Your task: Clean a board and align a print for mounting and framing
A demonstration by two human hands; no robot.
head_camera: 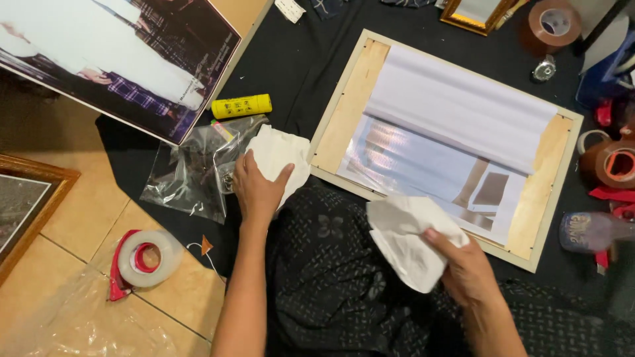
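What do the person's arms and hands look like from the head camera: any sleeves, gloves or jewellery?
Both forearms are bare up to the bottom edge of the picture, with no sleeve showing. The left hand and the right hand wear no gloves. No ring, watch or bracelet shows on either. The fingernails look short and unpainted.

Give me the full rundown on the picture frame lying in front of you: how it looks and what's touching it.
The picture frame lies flat on the black cloth, tilted with its far end to the right. It has a pale, cream-coloured rim and bare light wood strips at both short ends. A glossy sheet, white at the top with a pale printed image lower down, covers the middle and reflects light. The right hand, holding a crumpled white tissue, overlaps the near edge; whether it actually touches the frame is unclear.
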